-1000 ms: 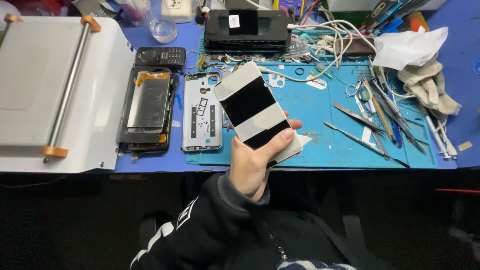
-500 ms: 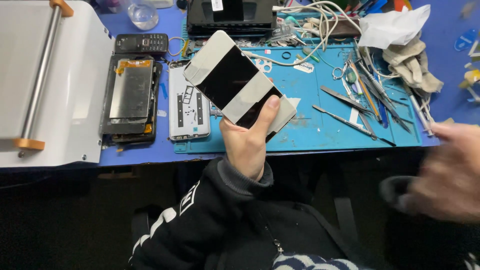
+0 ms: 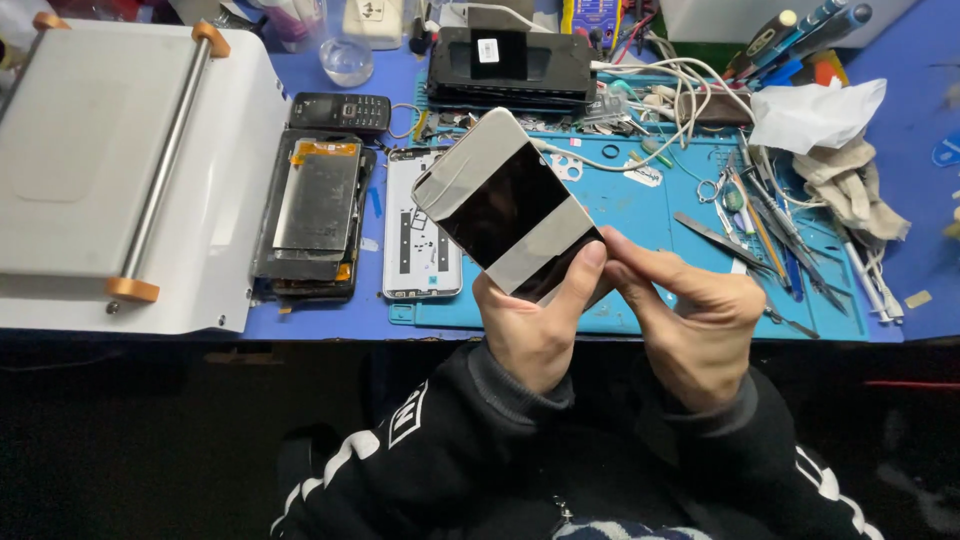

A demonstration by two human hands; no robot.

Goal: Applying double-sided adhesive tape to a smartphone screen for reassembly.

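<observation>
You hold the phone screen panel (image 3: 508,218) tilted above the blue mat (image 3: 640,215), its lower corner pinched in your left hand (image 3: 535,335), thumb on the glass. Your right hand (image 3: 690,330) touches that corner at 3 o'clock, fingers curled. Such a corner grip could let it slip or flex. At 9 o'clock lie an opened phone (image 3: 315,215) and a white machine (image 3: 120,170) on the cluttered worktop (image 3: 330,90).

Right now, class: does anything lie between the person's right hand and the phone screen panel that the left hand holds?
No. The right hand already touches the lower corner of the screen panel, beside the left hand.
</observation>
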